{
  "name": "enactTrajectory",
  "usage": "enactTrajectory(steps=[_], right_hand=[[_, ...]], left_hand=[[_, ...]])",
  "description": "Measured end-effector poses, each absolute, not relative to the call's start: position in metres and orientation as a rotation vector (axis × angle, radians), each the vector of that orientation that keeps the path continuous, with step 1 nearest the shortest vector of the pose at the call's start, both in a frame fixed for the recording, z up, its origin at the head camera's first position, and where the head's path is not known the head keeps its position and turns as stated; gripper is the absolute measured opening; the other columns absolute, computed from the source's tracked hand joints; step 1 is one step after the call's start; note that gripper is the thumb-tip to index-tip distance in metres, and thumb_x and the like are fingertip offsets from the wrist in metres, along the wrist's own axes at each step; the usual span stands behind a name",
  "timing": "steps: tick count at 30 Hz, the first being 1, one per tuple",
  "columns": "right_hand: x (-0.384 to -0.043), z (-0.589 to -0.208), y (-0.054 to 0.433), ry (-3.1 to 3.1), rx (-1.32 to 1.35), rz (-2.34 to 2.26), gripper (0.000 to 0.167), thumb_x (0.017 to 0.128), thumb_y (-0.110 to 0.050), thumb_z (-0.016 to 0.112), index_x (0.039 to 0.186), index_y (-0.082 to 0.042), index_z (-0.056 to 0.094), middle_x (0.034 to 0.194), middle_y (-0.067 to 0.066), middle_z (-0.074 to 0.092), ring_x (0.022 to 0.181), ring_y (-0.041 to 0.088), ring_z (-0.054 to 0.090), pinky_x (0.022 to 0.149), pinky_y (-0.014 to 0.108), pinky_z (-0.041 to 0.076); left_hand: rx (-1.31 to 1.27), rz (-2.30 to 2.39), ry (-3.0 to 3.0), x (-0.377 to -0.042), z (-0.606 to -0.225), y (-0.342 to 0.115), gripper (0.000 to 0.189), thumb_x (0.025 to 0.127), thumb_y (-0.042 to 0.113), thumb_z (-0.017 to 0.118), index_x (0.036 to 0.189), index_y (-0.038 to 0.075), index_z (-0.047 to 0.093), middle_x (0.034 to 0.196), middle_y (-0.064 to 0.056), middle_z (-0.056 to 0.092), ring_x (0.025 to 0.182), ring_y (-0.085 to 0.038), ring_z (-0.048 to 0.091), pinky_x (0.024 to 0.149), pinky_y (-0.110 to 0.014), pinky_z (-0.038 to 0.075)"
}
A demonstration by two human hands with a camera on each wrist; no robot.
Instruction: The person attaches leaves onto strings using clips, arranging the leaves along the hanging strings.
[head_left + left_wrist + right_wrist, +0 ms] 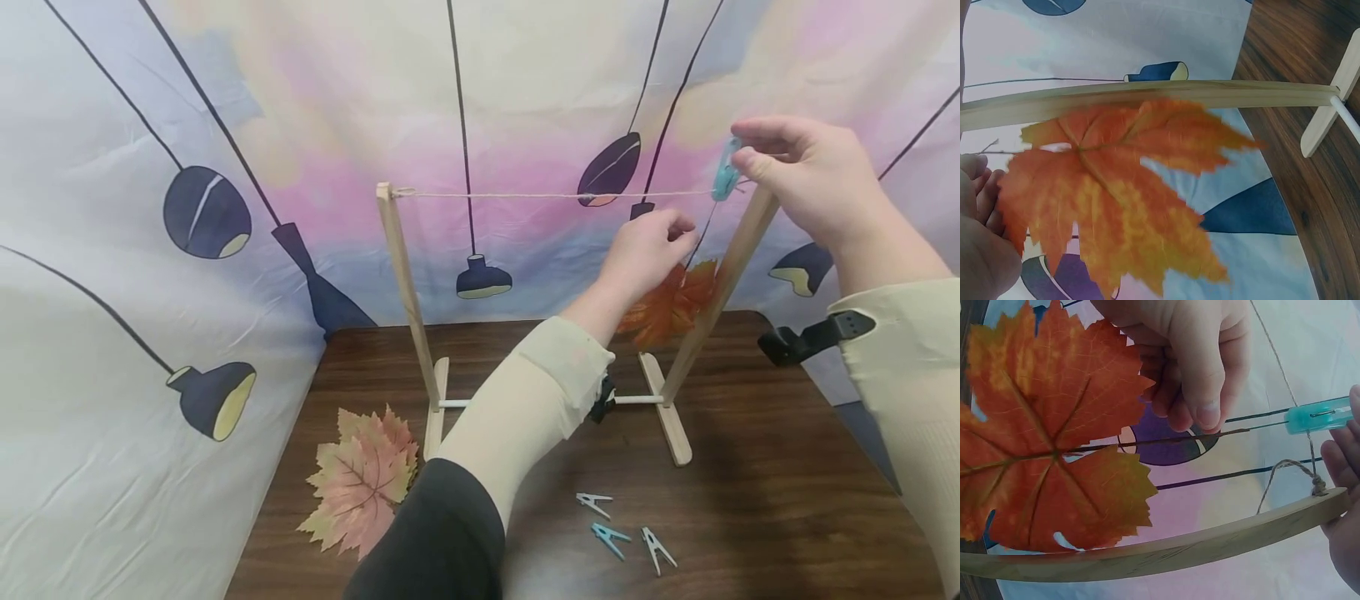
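Note:
My right hand pinches a turquoise clothespin at the right end of a thin string. The clothespin's lower end is at the string, close to the knot on the right wooden post. Below it hangs an orange maple leaf, its thin stem reaching up to the clothespin. My left hand pinches that stem between thumb and fingers, as the right wrist view shows. In the left wrist view the leaf lies beside the post, and only part of the left hand shows.
Several-pointed pink and yellow leaves lie on the brown table at left. Toward the front are a turquoise clothespin and two pale ones. The left post holds the string's other end. A white rod joins the feet.

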State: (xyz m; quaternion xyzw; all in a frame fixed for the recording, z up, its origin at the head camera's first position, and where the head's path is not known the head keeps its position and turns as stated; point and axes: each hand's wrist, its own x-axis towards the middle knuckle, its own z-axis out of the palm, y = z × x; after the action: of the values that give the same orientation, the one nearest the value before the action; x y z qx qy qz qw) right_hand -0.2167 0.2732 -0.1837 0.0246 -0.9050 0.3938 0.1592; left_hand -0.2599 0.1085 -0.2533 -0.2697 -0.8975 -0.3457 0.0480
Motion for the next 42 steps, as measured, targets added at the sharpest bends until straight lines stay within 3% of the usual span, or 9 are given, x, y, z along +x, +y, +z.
enactTrajectory(steps=[7, 17, 25, 30, 36, 42], right_hand=[[-0.216, -0.186, 0.280, -2.517, 0.133, 1.264, 0.047, 0.091, -0.031, 0.061, 0.137, -0.028, 0.050, 0.131, -0.015, 0.053, 0.114, -0.002, 0.049, 0.107, 0.025, 0.026], [-0.212, -0.192, 0.293, -2.407, -0.001, 1.304, 0.047, 0.092, -0.028, 0.060, 0.137, -0.026, 0.049, 0.131, -0.016, 0.052, 0.123, 0.001, 0.044, 0.111, 0.029, 0.019], [-0.214, -0.202, 0.311, -2.288, -0.057, 1.302, 0.046, 0.093, -0.026, 0.059, 0.137, -0.023, 0.049, 0.132, -0.014, 0.052, 0.123, 0.000, 0.041, 0.104, 0.020, 0.028], [-0.214, -0.209, 0.324, -2.197, -0.089, 1.384, 0.044, 0.093, -0.024, 0.059, 0.136, -0.022, 0.050, 0.130, -0.014, 0.054, 0.121, 0.000, 0.042, 0.105, 0.017, 0.024], [-0.215, -0.217, 0.335, -2.046, -0.070, 1.524, 0.040, 0.092, -0.018, 0.060, 0.132, -0.016, 0.054, 0.128, -0.009, 0.056, 0.120, 0.002, 0.045, 0.098, 0.008, 0.027], [-0.216, -0.225, 0.343, -1.976, -0.033, 1.541, 0.036, 0.093, -0.013, 0.058, 0.129, -0.014, 0.056, 0.125, -0.005, 0.057, 0.119, 0.005, 0.046, 0.100, 0.009, 0.027]], left_hand=[[-0.852, -1.093, -2.708, -0.261, -0.257, 0.104, 0.026, 0.091, 0.035, 0.061, 0.113, 0.022, 0.066, 0.096, 0.016, 0.064, 0.090, 0.004, 0.055, 0.079, -0.009, 0.039], [-0.834, -1.207, -2.708, -0.269, -0.268, 0.090, 0.042, 0.087, 0.041, 0.064, 0.123, 0.019, 0.061, 0.116, 0.010, 0.063, 0.105, 0.003, 0.055, 0.085, -0.010, 0.039], [-0.748, -1.255, -2.708, -0.277, -0.277, 0.073, 0.050, 0.086, 0.045, 0.064, 0.129, 0.019, 0.057, 0.121, 0.008, 0.060, 0.109, -0.001, 0.054, 0.088, -0.017, 0.042], [-0.685, -1.398, -2.635, -0.283, -0.282, 0.059, 0.049, 0.086, 0.043, 0.066, 0.128, 0.020, 0.058, 0.118, 0.009, 0.062, 0.107, -0.002, 0.055, 0.087, -0.017, 0.042], [-0.649, -1.498, -2.580, -0.288, -0.288, 0.041, 0.048, 0.085, 0.042, 0.067, 0.126, 0.017, 0.060, 0.118, 0.007, 0.062, 0.107, -0.004, 0.055, 0.086, -0.017, 0.043], [-0.637, -1.519, -2.589, -0.289, -0.294, 0.026, 0.052, 0.084, 0.042, 0.068, 0.128, 0.016, 0.058, 0.122, 0.003, 0.061, 0.111, -0.007, 0.054, 0.089, -0.018, 0.043]])
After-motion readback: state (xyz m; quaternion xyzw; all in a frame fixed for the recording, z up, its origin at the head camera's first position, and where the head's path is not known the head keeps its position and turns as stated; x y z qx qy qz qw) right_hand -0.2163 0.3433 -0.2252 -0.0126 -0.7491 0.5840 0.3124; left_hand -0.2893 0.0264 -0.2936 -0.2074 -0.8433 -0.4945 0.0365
